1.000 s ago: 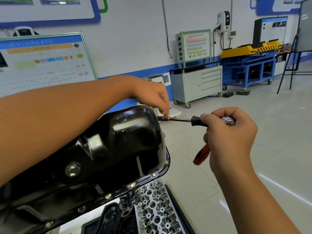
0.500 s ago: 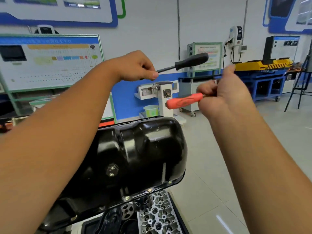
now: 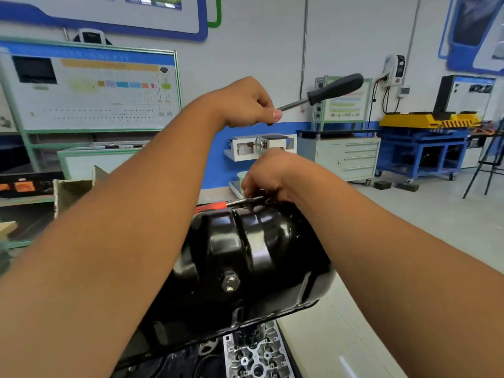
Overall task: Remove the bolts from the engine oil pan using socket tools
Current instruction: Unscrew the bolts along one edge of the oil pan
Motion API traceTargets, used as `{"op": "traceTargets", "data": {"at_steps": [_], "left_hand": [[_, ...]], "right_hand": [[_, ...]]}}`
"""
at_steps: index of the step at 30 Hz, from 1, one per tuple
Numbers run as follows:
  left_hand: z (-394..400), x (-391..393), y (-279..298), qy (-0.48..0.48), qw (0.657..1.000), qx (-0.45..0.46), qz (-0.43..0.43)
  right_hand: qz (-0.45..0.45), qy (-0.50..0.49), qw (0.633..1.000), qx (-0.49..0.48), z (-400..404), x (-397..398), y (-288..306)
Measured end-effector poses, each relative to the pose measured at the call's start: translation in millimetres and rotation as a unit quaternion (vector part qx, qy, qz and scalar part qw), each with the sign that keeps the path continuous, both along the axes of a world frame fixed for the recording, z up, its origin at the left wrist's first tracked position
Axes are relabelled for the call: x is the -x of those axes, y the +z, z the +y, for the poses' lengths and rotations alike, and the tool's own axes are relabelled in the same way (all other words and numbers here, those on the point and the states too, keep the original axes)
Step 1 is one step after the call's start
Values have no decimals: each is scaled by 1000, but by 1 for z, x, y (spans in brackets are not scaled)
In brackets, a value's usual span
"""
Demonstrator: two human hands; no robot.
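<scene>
figure: head view over the black oil pan (image 3: 245, 257), which fills the lower centre of the frame, domed side up, with a hex drain plug (image 3: 230, 284) on its near face at about 6 o'clock of the dome. under the pan's near rim, at 6 o'clock of the frame, i see the bare metal of an engine part (image 3: 256, 356).

my left hand (image 3: 245, 105) is raised at 12 o'clock above the pan, well apart from it; its grip is clenched round the metal end of a black-handled driver (image 3: 324, 92), whose handle points away toward 2 o'clock.

my right hand (image 3: 268, 175) sits at the pan's far edge, at 12 o'clock of the dome, fingers curled downward and pinching the metal shank of an orange-handled ratchet (image 3: 218, 205). the orange handle lies just beside the pan's far rim and points toward 9 o'clock. the socket end is hidden by the fingers, so i cannot tell whether it sits on a bolt.

behind, at 10 o'clock, stands a white training board (image 3: 90, 85); at 2 o'clock a grey drawer cabinet (image 3: 346, 156); at 3 o'clock a blue cart (image 3: 425, 151) with a yellow top.
</scene>
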State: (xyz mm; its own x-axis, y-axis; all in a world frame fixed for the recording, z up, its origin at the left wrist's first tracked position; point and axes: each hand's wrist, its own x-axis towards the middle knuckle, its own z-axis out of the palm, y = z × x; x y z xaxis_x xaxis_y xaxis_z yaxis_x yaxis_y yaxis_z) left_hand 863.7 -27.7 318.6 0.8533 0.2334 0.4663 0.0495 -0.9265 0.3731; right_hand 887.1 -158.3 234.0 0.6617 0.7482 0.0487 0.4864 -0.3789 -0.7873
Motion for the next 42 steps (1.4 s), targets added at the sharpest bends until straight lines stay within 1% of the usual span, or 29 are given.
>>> {"op": "traceTargets", "data": {"at_steps": [1,3,5,6,8,10,11,12,13,14,15,17,19,20,22,23,24,26,29,32,35,38,40,42], "left_hand": [[-1,0,0,-1,1000,-2,6],[0,0,-2,-3,1000,-5,20],[-1,-2,-4,-6,999,-17,33],[-1,-4,-5,-5,999,-26,38],[0,-7,-6,3,998,-38,44],[2,-10,-7,17,998,-43,53],[2,-13,-9,18,997,-46,64],[-1,-17,-13,10,995,-50,82],[-6,-22,-18,-9,993,-55,103],[-15,-30,-26,-39,989,-62,126],[-26,-38,-34,-74,984,-69,149],[-53,-53,-48,-141,969,-79,187],[-73,-64,-57,-191,955,-82,209],[-79,-69,-61,-210,948,-93,221],[-87,-75,-73,-236,927,-150,251],[-88,-77,-80,-244,916,-175,266],[-89,-79,-86,-246,911,-178,280],[-91,-81,-93,-235,914,-155,294],[-92,-83,-94,-194,913,-138,330],[-93,-83,-95,-111,906,-142,382],[-91,-84,-95,-57,907,-136,395],[-94,-84,-95,-43,904,-145,399],[-95,-83,-96,-39,907,-127,400],[-94,-80,-96,-44,911,-106,397]], "right_hand": [[-88,9,994,65,0,2,1],[-166,28,977,128,-1,7,4],[-182,37,974,129,-1,3,5],[-177,24,977,115,-4,-1,6],[-149,-41,987,37,-18,-16,4],[-80,-109,985,-106,-47,-35,-5],[-27,-140,970,-195,-69,-42,-14],[25,-167,944,-283,-92,-47,-26],[57,-187,917,-347,-115,-51,-40],[73,-193,901,-381,-136,-54,-54],[86,-187,897,-391,-154,-56,-66],[123,-152,901,-387,-177,-55,-82],[150,-135,890,-408,-185,-56,-90],[154,-144,878,-430,-187,-58,-92],[149,-157,857,-468,-187,-61,-92],[147,-150,853,-479,-186,-61,-91],[143,-140,851,-486,-186,-62,-91],[129,-128,850,-494,-184,-63,-94],[122,-128,858,-482,-179,-60,-110],[132,-117,862,-475,-171,-52,-127],[140,-107,858,-482,-171,-52,-135],[137,-98,858,-486,-173,-52,-139],[130,-95,860,-484,-174,-49,-140],[124,-86,871,-468,-177,-47,-140]]}}
